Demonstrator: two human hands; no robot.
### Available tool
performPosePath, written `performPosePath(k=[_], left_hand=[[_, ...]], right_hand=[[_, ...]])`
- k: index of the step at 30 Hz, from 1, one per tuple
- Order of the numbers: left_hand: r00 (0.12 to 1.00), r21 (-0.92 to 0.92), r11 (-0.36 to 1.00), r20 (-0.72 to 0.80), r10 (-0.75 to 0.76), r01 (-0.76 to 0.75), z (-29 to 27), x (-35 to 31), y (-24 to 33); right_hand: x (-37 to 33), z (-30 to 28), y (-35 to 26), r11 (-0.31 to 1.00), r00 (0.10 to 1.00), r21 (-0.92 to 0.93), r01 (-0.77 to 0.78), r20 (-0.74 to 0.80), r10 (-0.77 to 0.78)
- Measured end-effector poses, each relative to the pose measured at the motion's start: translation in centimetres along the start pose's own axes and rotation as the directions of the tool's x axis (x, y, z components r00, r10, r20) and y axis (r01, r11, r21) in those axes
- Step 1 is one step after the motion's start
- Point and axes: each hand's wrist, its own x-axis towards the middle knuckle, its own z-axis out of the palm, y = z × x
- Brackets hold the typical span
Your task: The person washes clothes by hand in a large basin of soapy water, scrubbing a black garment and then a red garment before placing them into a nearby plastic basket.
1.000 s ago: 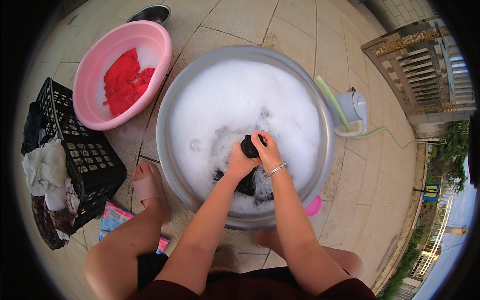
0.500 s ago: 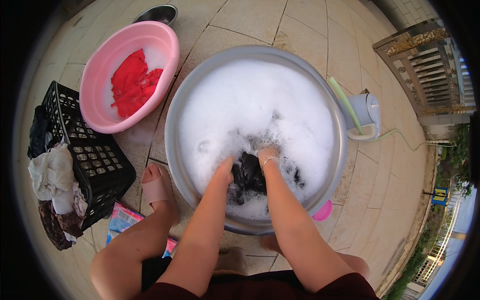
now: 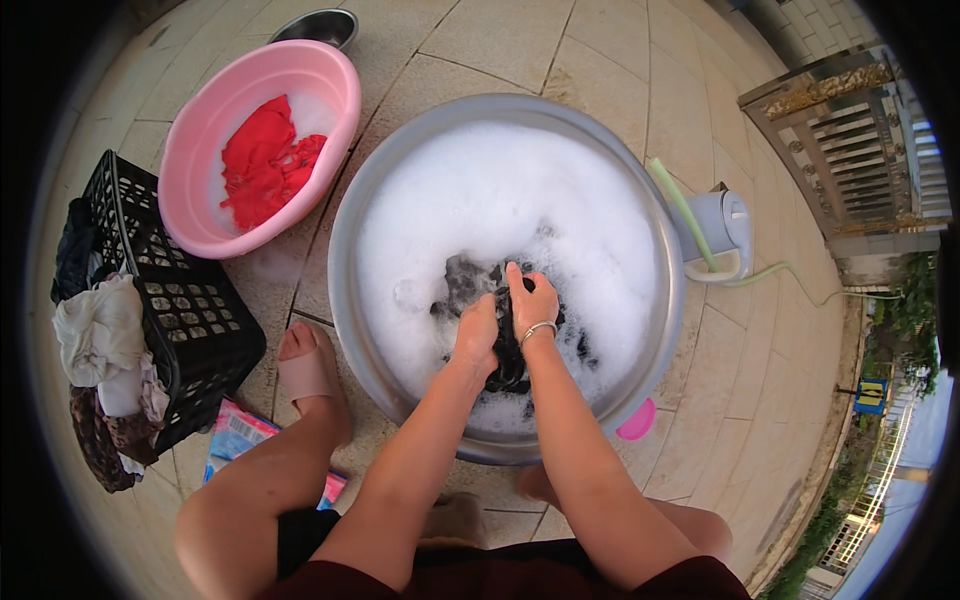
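Note:
A wide grey metal basin (image 3: 345, 300) full of white foam (image 3: 500, 180) stands before me. In its middle, a wet black piece of clothing (image 3: 508, 350) rises bunched out of the suds, its kind not clear. My left hand (image 3: 478, 332) is closed on its left side. Just right of it, my right hand (image 3: 534, 303), with a bracelet on the wrist, grips the same dark cloth, the thumb lying along the top. Both hands are above the foam and close together. The cloth's lower part is hidden by suds.
A pink tub (image 3: 175, 190) with red clothing (image 3: 265, 160) stands at far left, a steel bowl (image 3: 340, 28) behind it. Laundry (image 3: 100, 335) hangs over a black basket (image 3: 205, 340). Right of the basin are a grey bucket-like container (image 3: 722, 225), a green hose (image 3: 685, 215) and a pink object (image 3: 636, 419).
Both hands have come up out of the foam and drawn closer together, lifting the bunched black clothing between them. A dark gap in the suds has opened beyond my left hand.

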Motion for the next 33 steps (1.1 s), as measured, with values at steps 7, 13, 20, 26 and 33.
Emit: performPosePath(k=[7,13,20,26,33], left_hand=[[0.911,0.017,0.996,0.403,-0.087,0.087,-1.2,-1.6,0.5],[0.821,0.360,0.925,0.560,-0.112,-0.119,-0.6,-2.5,0.5],[0.692,0.114,0.924,0.631,-0.350,0.364,-0.2,-4.0,1.0],[0.898,0.363,0.928,0.431,-0.090,-0.081,0.5,-2.9,-0.9],[0.946,0.727,0.611,0.295,0.136,-0.314,-0.8,-0.4,-2.5]], right_hand=[[-3.0,-0.4,-0.2,0.960,0.975,0.171,0.223,-0.063,-0.215],[-0.3,-1.6,0.0,0.885,0.959,0.447,0.128,0.173,-0.226],[-1.1,-5.8,-3.0,0.480,0.478,0.683,-0.550,0.729,-0.490],[0.5,-5.6,-2.7,0.775,0.474,0.528,-0.348,0.812,-0.340],[-0.6,-2.1,-1.8,0.907,0.865,0.406,-0.109,0.488,-0.115]])
